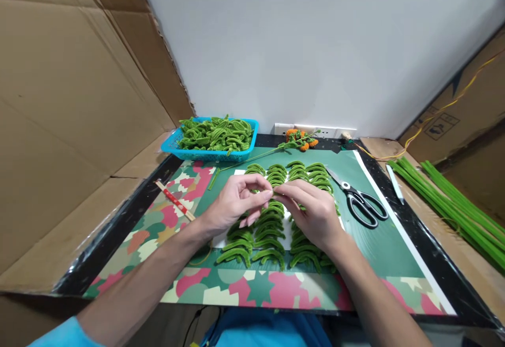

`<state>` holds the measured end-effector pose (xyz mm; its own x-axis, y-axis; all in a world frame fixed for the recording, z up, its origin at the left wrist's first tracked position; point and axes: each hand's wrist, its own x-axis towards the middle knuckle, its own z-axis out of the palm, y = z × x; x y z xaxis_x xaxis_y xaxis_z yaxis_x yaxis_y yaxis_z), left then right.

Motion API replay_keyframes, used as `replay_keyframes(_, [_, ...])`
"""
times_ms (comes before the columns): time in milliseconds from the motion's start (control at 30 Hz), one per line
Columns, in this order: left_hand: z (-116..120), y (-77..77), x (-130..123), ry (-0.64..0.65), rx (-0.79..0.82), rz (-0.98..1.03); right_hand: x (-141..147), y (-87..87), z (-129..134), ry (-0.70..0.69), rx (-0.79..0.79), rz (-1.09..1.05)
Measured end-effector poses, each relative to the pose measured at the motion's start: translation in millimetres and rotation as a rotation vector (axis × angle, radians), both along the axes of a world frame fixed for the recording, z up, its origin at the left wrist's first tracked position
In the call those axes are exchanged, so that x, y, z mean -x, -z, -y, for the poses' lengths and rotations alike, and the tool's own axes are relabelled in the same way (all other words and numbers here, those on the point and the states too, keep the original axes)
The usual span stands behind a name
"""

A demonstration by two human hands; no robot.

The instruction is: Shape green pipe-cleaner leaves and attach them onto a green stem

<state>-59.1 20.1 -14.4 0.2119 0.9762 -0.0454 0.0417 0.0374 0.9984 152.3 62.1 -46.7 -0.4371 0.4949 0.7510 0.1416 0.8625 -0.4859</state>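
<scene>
My left hand [239,199] and my right hand [311,210] meet over the middle of the table, thumbs and index fingertips pinched together. Whatever lies between those fingertips is too small to make out. Below them, curved green pipe-cleaner pieces [270,231] are laid in several columns on a white sheet [219,241]. Both hands hide part of these columns. To the right of my right hand lie scissors [361,199] with black and grey handles, their blades toward the columns.
A blue basket [213,155] heaped with bent green pieces [216,134] stands at the back left. Behind lies an orange flower stem [302,139]. Wrapped chopsticks [175,201] rest left; a white pen-like tool [395,184] and long green pipe cleaners [453,205] lie right. Cardboard [79,99] walls the left.
</scene>
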Motion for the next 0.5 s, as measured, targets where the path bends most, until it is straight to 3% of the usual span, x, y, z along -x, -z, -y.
replay_keyframes(67, [1.1, -0.1, -0.4, 0.022, -0.024, -0.045, 0.7, -1.8, 2.0, 0.020, 0.029, -0.005])
replay_keyframes(133, [3.0, -0.2, -1.3, -0.017, -0.168, -0.211, 1.9, -5.8, 3.6, 0.031, 0.208, -0.031])
replay_keyframes(233, [5.0, -1.3, 1.2, -0.081, -0.521, -0.537, 3.1, -13.5, 2.1, -0.078, 0.751, -0.092])
replay_keyframes(300, [4.5, -2.3, 6.0, -0.031, -0.685, -0.657, 2.6, -17.5, -1.3, -0.221, 1.079, -0.116])
replay_keyframes(333, [3.7, -2.7, 8.7, 0.007, -0.729, -0.683, 2.1, -18.9, -2.9, -0.279, 1.170, -0.121])
replay_keyframes(400, [1.9, -3.1, 12.6, 0.041, -0.777, -0.713, 0.9, -19.9, -5.0, -0.317, 1.188, -0.134])
replay_keyframes(500, [-0.3, -3.0, 11.6, -0.066, -0.731, -0.693, -0.4, -17.2, -4.0, -0.175, 0.846, -0.122])
